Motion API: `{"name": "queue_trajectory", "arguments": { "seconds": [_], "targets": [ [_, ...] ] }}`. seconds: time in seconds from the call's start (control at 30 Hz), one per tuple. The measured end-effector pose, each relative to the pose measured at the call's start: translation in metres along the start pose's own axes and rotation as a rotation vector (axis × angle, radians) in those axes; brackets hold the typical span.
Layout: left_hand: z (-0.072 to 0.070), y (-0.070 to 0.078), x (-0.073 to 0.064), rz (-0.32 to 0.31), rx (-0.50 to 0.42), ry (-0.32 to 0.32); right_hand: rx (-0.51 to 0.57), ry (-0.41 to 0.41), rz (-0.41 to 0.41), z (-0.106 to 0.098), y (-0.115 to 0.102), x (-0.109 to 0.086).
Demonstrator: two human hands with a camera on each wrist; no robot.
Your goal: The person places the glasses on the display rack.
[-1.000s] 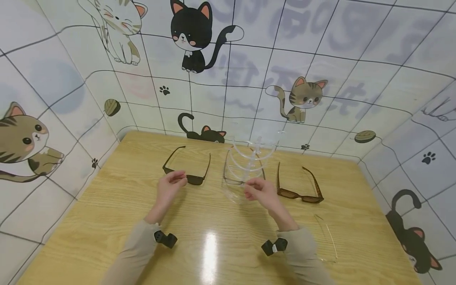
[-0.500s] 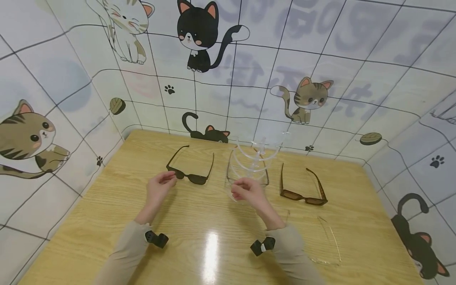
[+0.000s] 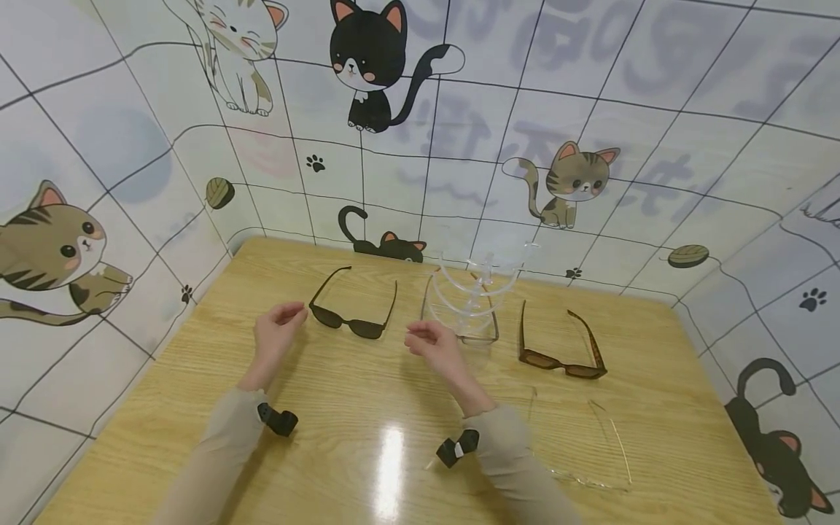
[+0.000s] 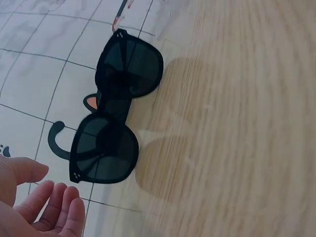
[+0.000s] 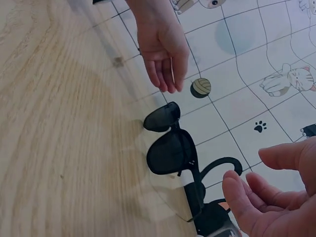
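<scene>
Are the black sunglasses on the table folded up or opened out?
Opened out: the black sunglasses rest on the table with both arms spread straight back from the lenses.

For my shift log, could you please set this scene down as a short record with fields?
left hand: open, holds nothing, near the black sunglasses
right hand: loosely curled, empty, in front of the clear stand
stand: one pair of glasses on it, it seems
brown sunglasses: right of the stand, arms open
clear glasses: near the right sleeve
table: wood grain
</scene>
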State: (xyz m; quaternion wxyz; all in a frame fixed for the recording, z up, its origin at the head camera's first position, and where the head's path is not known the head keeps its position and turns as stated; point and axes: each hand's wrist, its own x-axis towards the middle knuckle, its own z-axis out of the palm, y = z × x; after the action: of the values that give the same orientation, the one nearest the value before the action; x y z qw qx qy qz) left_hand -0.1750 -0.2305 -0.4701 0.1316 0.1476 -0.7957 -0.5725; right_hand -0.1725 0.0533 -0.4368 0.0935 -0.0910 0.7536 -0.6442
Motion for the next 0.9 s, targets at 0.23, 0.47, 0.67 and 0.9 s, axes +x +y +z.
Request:
{"name": "queue_trajectory", "arguments": {
  "seconds": [0.23, 0.47, 0.67, 0.9],
  "targets": [
    [0.001, -0.005, 0.022, -0.045, -0.025, 0.001, -0.001, 0.037, -0.018, 0.016, 0.006, 0.008],
    [0.001, -0.006, 0.037, -0.131, -0.143, -0.055, 0.034, 0.098, -0.027, 0.029, 0.011, 0.018],
    [0.003, -0.009, 0.045, -0.146, -0.189, -0.104, 0.028, 0.153, -0.046, 0.041, -0.006, 0.014],
    [0.008, -0.014, 0.052, -0.128, -0.236, -0.121, 0.025, 0.253, -0.069, 0.057, 0.012, 0.024]
  ]
}}
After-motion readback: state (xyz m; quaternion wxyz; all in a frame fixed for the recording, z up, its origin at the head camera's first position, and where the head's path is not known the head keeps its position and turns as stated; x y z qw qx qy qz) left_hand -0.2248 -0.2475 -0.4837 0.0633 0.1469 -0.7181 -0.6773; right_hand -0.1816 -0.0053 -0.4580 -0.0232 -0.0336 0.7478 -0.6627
